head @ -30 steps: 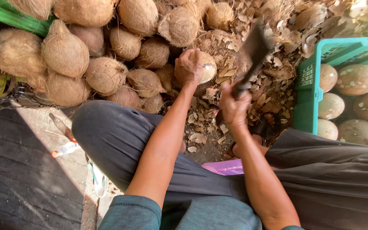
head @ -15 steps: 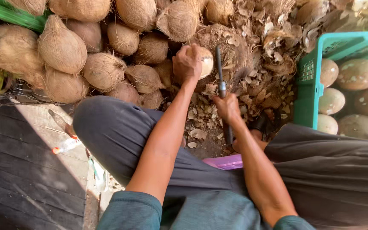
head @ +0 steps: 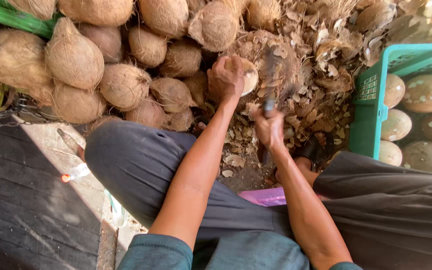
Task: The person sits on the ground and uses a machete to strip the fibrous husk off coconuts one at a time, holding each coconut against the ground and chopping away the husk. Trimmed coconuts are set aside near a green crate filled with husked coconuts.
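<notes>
Seated worker at a coconut heap, seen from above; positions are given relative to the green crate.

Heap of husked brown coconuts: well to the left of the crate, piled against one another and filling the upper left of the view.

Green crate: at the right edge, its slatted wall facing the worker. It holds smooth, pale trimmed coconuts packed side by side, apparently kept apart from the fibrous ones.

Litter of husk chips: on the ground just left of the crate, thickest around the work spot.

Coconut being trimmed: left of the crate, between it and the heap, resting on the chips. Its pale cut face is turned toward the blade.

Left hand: closed over the top of this coconut, fingers wrapped round its far side, presumably to steady it and keep them off the cut face.

Right hand: nearer the crate than the left, clenched tight around the handle of a knife. The blade points away from the body, just beside the coconut's exposed side; it is blurred, so contact cannot be judged.
</notes>
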`<state>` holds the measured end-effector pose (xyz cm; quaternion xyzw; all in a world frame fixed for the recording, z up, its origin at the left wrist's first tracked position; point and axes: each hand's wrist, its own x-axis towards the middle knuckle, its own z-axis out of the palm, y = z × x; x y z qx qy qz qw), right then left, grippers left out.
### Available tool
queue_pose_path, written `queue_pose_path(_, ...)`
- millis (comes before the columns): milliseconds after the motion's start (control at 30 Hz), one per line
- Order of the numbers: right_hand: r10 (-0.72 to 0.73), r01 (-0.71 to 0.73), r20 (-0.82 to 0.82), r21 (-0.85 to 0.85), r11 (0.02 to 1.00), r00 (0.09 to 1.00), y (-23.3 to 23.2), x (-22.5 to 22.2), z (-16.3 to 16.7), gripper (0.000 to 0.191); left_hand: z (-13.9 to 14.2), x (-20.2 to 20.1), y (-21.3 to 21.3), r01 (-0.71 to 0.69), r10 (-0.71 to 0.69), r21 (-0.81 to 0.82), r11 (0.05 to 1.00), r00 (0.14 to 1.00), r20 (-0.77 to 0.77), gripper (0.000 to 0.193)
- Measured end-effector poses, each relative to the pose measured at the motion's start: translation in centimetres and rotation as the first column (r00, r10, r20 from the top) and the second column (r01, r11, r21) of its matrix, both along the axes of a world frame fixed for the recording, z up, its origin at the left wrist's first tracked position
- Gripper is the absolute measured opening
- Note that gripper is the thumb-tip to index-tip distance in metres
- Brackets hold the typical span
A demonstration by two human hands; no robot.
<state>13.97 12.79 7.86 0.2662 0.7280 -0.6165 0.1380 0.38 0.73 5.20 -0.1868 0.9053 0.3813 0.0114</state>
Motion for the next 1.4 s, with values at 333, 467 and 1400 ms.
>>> queue_pose_path(333, 0.079, -0.108, 0.202, 0.137, 0.985, 0.976, 1.1, 0.0, 0.3, 0.024, -1.5, -1.0, -0.6, -0.194, 0.172, 0.264, 0.945, 0.98, 0.102, 0.05)
queue_pose_path(467, 0.025, -0.03, 0.048, 0.109, 0.994, 0.999, 2.5, -0.2, 3.3, 0.02, -3.2, -0.7, -0.5, -0.094, 0.167, 0.355, 0.93, 0.969, -0.181, 0.048)
queue_pose_path(1400, 0.079, -0.083, 0.024, 0.287, 0.954, 0.997, 2.1, 0.4, 3.6, 0.039, -3.7, -0.3, 0.6, -0.067, 0.067, 0.134, 0.989, 0.998, 0.005, 0.058)
